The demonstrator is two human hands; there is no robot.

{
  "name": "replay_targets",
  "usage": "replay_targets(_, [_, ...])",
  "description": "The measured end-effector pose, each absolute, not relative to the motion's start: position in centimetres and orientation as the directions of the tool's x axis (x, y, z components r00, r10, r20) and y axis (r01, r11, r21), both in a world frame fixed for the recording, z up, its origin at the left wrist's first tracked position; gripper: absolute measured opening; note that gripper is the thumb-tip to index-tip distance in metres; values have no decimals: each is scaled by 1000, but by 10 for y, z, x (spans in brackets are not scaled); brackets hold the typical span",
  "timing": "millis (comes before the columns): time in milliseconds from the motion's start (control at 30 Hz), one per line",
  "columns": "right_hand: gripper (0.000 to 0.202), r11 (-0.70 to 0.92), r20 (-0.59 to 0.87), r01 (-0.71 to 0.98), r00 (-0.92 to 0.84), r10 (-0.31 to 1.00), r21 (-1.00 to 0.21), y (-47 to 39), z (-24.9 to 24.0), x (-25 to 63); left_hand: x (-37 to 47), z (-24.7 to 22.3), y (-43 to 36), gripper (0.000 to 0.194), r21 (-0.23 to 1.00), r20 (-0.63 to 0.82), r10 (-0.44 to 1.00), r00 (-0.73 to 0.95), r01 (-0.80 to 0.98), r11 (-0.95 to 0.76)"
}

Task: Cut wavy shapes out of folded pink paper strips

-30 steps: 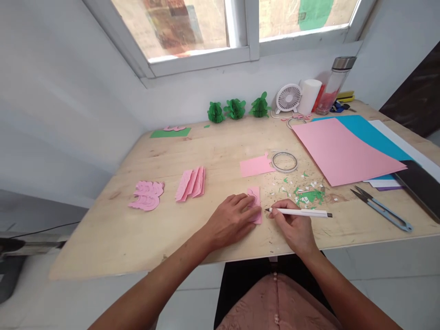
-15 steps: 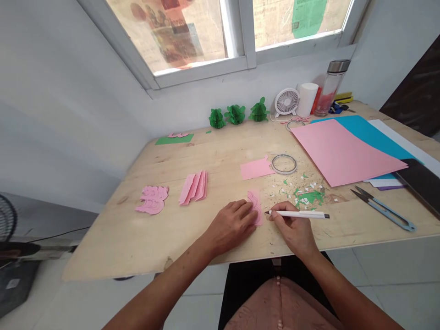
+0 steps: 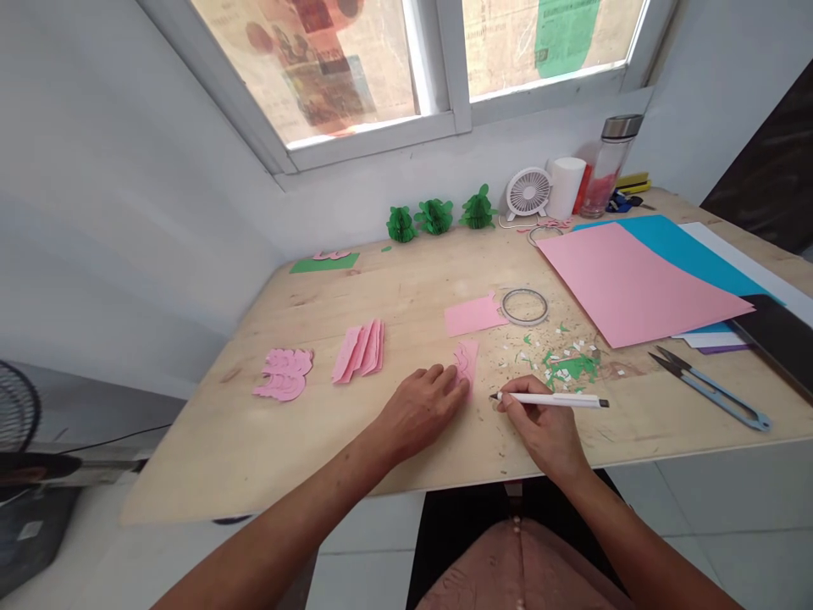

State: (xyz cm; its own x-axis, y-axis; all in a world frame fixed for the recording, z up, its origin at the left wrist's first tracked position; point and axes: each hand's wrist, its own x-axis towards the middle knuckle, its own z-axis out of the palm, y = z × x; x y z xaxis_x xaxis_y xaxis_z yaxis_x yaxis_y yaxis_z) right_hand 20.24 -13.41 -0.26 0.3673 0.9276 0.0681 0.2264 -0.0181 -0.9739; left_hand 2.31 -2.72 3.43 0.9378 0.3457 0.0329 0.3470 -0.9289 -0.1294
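My left hand (image 3: 425, 408) rests on the table with its fingers curled onto a small strip of pink paper (image 3: 468, 354). Its fingertips hold the strip's left and lower part, which they partly hide. Curved outlines show on the strip, though I cannot tell whether they are drawn or cut. Just to the right, my right hand (image 3: 539, 424) is closed around a white pen (image 3: 559, 399). The pen lies nearly level, its dark tip pointing left toward the strip and apart from it.
On the left lie scalloped pink cutouts (image 3: 285, 373) and folded pink paper (image 3: 359, 350). A pink piece (image 3: 473, 315) touches a tape ring (image 3: 524, 307). Paper scraps (image 3: 572, 368), thread snips (image 3: 711, 390) and large pink sheets (image 3: 641, 284) lie right. Green paper ornaments (image 3: 435, 217) and a small fan (image 3: 528, 193) stand behind.
My left hand has shifted slightly left and up, and the pink strip has moved and tilted with it. My right hand and the pen are almost where they were.
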Motion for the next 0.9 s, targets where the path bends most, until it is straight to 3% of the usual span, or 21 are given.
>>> replay_targets(233, [12,-51,30,212,361,932,-976,-134,-3,202,7,22,-17,22,-65,165,453,876,468,-881])
replay_targets(467, [13,-30,51,206,379,924,-978,-135,-7,203,-2,21,-26,17,197,390,610,690,585,-787])
replay_targets(667, [24,47,110,162,412,905,-986,-135,-4,202,13,20,-54,16,380,479,684,549,573,-726])
replay_targets(900, [27,35,115,203,401,909,-979,-136,3,201,43,10,-85,19,372,557,630,541,517,-771])
